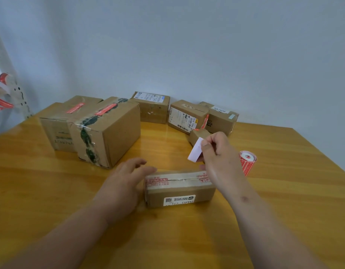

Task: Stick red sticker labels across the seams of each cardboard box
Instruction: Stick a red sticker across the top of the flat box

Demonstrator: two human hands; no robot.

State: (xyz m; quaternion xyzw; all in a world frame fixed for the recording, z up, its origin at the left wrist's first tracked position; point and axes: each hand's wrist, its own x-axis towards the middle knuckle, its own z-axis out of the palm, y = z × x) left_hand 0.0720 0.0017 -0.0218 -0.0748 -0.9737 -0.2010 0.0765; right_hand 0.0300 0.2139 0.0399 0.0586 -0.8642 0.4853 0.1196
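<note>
Head view: small cardboard box (180,189) near the worktop (51,191) front edge, red-printed tape along its seam, white QR label in front, left hand (122,184) fingers relaxed against its end, right hand (216,150) grip pinching white sticker (195,150); sticker roll (247,162) right, "AHA" box (221,118) behind.

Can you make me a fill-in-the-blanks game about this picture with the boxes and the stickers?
1. The right hand pinches a ____ strip.
2. The roll of stickers is coloured ____.
3. The left hand touches the small box at its ____ end.
4. The boxes stand on a ____ table.

Answers: white; red; left; wooden
</note>
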